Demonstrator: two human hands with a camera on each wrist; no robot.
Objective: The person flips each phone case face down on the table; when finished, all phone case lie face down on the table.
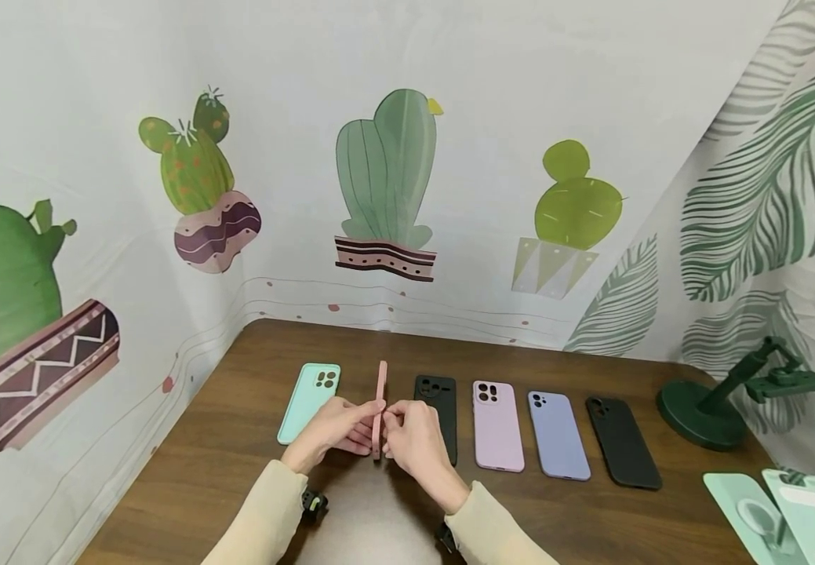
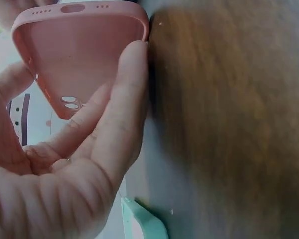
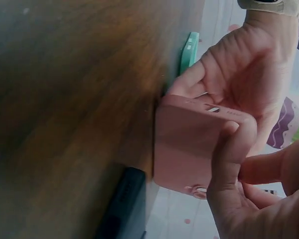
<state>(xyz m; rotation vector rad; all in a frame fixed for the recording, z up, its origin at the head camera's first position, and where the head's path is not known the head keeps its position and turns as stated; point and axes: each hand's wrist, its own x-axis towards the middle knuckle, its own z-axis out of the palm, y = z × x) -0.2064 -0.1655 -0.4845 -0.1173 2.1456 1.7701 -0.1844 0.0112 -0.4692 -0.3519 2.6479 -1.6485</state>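
A pink phone case (image 1: pixel 382 380) stands on its long side edge at the table, seen nearly edge-on in the head view. My left hand (image 1: pixel 336 430) grips it from the left, with fingers reaching inside its hollow (image 2: pixel 79 50) in the left wrist view. From the other side my right hand (image 1: pixel 417 439) pinches the upper long edge, its fingers against the smooth back (image 3: pixel 184 144). The camera holes show at the far end. Left of my hands lies a mint phone case (image 1: pixel 301 404); a black case (image 1: pixel 445 408) lies partly hidden behind my right hand.
In a row to the right lie a lilac case (image 1: pixel 499 431), a blue-violet case (image 1: pixel 558 435) and another black case (image 1: pixel 624 443). A dark green stand (image 1: pixel 704 416) and a mint green stand (image 1: pixel 746 502) occupy the right end of the wooden table (image 1: pixel 223 463).
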